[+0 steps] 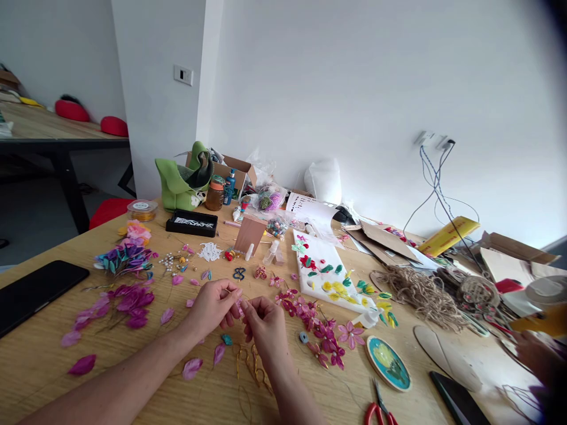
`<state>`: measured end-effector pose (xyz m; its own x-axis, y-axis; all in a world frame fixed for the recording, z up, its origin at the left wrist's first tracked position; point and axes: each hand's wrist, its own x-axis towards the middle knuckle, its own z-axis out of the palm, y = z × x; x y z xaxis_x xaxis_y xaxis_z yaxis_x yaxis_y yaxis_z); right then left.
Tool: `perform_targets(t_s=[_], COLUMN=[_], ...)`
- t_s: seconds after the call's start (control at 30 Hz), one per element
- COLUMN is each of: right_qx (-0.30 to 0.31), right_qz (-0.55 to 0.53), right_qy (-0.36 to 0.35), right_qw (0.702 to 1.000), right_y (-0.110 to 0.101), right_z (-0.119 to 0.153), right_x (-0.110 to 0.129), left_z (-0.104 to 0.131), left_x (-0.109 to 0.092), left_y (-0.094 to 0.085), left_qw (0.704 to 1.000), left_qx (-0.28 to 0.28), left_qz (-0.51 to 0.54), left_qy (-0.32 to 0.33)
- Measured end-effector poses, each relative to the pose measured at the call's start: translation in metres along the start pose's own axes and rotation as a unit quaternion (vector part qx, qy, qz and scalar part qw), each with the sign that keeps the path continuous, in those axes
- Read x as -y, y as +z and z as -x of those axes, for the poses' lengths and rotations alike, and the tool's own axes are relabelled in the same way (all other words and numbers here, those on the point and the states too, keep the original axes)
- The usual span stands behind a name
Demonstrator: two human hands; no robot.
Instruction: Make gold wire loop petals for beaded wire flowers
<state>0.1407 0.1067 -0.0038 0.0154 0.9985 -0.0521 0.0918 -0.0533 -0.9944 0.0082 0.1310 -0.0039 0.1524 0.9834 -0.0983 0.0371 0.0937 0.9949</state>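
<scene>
My left hand (pixel 217 304) and my right hand (pixel 266 319) meet above the middle of the wooden table, fingertips pinched close together. Between them shows a small pink petal-like piece (pixel 241 307), mostly covered by the fingers. Below the hands lie loose pink petals (pixel 192 368), a teal piece (pixel 227 339) and gold wire pieces (pixel 257 366). Magenta wired petals (pixel 133 301) are spread to the left. Finished-looking pink flowers (pixel 325 336) sit just right of my right hand. A white foam board (pixel 319 265) beyond them carries red, green and yellow petals.
Red-handled pliers (pixel 378 407) and a round embroidered hoop (pixel 388 363) lie at the right front. A phone (pixel 39 289) is at the left edge. Behind stand a black tray (pixel 192 231) and a green bag (pixel 179 189). Another person's hand (pixel 535 354) is at the far right.
</scene>
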Motion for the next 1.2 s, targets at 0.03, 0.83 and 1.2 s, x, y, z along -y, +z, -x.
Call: perform_targets(t_s=[0.03,0.83,1.2], right_qx=[-0.008,-0.067,-0.002], right_qz=[0.013,0.150,0.534], right_qy=[-0.005,-0.019,0.016], right_qw=[1.000,0.986,0.845], right_y=[0.000,-0.061,-0.068], right_z=[0.000,-0.018,-0.011], right_x=[-0.001,0.016,0.014], left_z=[-0.001,0.001,0.011], left_x=[0.000,-0.001,0.002], left_y=[0.000,-0.002,0.003], left_qw=[1.000,0.992,0.944], left_qx=[0.003,0.101,0.113], left_qz=[-0.001,-0.070,-0.303], left_qy=[-0.001,-0.031,0.065])
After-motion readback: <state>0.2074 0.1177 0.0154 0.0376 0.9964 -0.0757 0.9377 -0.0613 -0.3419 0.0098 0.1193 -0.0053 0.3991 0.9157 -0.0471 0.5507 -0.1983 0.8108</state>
